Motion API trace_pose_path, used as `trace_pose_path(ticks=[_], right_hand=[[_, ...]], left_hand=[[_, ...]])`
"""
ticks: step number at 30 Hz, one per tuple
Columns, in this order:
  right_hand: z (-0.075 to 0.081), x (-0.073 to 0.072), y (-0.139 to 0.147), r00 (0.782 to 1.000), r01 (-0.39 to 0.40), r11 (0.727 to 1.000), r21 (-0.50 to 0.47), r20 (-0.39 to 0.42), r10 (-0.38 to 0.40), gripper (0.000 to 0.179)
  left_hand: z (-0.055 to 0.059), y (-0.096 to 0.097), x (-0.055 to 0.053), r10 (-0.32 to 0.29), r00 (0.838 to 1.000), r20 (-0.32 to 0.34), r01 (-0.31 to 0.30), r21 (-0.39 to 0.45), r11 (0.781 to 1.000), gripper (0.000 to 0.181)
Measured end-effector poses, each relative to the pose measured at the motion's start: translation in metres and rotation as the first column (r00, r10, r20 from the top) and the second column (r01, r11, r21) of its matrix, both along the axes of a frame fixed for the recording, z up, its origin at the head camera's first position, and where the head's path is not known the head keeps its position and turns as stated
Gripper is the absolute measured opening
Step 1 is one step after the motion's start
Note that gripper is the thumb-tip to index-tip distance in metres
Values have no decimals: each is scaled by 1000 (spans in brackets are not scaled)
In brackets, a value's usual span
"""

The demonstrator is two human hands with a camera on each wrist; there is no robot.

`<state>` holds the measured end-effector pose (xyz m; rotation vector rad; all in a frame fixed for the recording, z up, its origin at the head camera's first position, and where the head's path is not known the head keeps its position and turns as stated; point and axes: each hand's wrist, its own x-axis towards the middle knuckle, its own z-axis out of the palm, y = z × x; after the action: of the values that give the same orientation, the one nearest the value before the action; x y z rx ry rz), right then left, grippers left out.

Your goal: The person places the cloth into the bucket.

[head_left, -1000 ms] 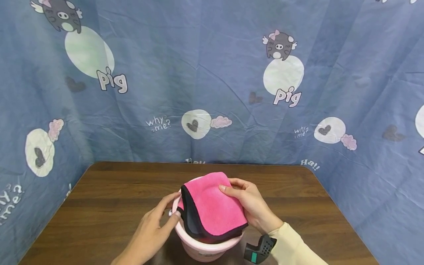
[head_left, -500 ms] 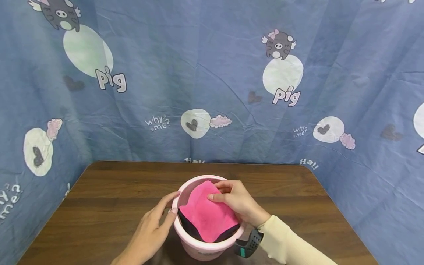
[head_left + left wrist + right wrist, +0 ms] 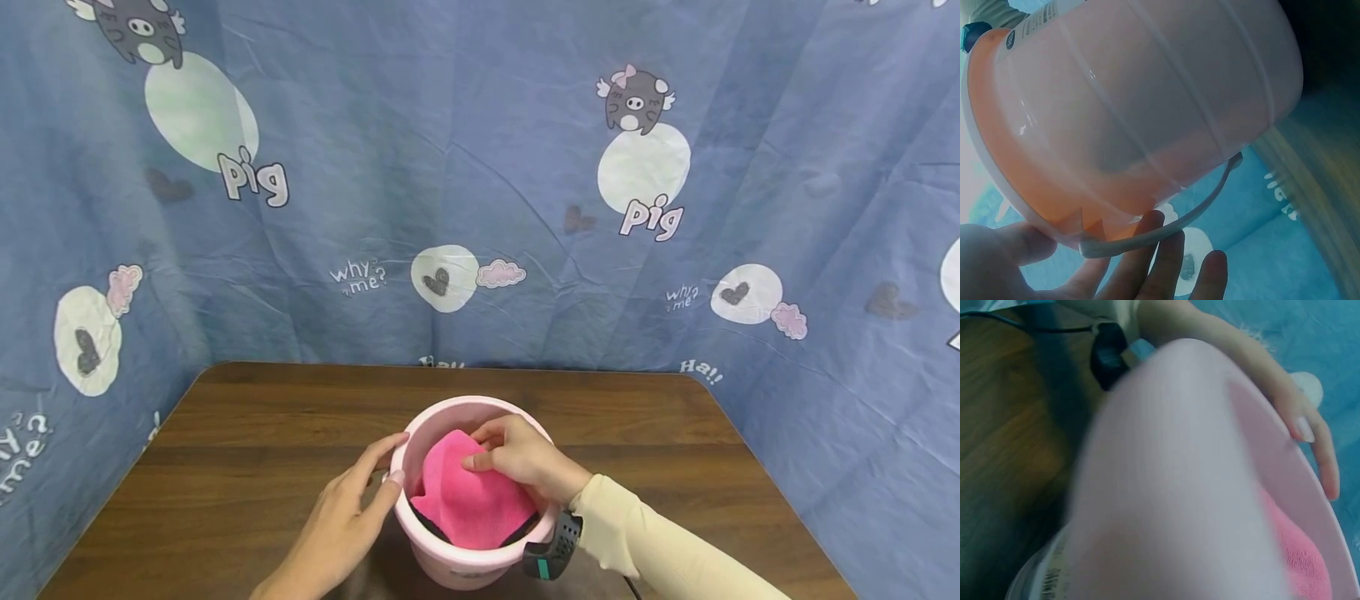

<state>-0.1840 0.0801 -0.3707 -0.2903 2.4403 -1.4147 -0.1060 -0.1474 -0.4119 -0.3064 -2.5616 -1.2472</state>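
A pink plastic bucket (image 3: 465, 571) stands on the table in the head view. My left hand (image 3: 341, 508) holds its left rim, thumb and fingers on either side. In the left wrist view the fingers also lie around the bucket's pale handle (image 3: 1154, 236), with the thumb (image 3: 1025, 244) at the rim. My right hand (image 3: 528, 458) reaches over the right rim and pinches a bright pink cloth (image 3: 480, 508) with black edging inside the bucket. The right wrist view shows part of the cloth (image 3: 1300, 562) inside; the right fingers are hidden there.
A brown wooden table (image 3: 285, 442) lies under the bucket. A blue patterned curtain (image 3: 480, 167) surrounds its back and sides. A black wrist device (image 3: 552, 546) sits under the right wrist, close to the bucket's rim. A thin black cable (image 3: 1029, 328) runs from the other wrist.
My right hand has moved down and left, taking the cloth from above the rim into the bucket, where it is now more bunched. The left hand stays at the rim.
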Motion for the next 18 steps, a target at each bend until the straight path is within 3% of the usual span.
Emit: trace_pose_path(ticks=[6, 11, 18], right_hand=[[-3, 1, 0, 996, -38, 985, 167, -73, 51, 25], [-4, 2, 0, 983, -105, 961, 256, -120, 139, 29], [-3, 6, 1, 940, -139, 916, 376, -242, 242, 14]], left_hand=[[-1, 0, 0, 5, 1000, -28, -5, -11, 1000, 44], [-3, -1, 0, 12, 999, -41, -13, -20, 1000, 44], [-4, 0, -2, -3, 999, -46, 3, -1, 1000, 44]])
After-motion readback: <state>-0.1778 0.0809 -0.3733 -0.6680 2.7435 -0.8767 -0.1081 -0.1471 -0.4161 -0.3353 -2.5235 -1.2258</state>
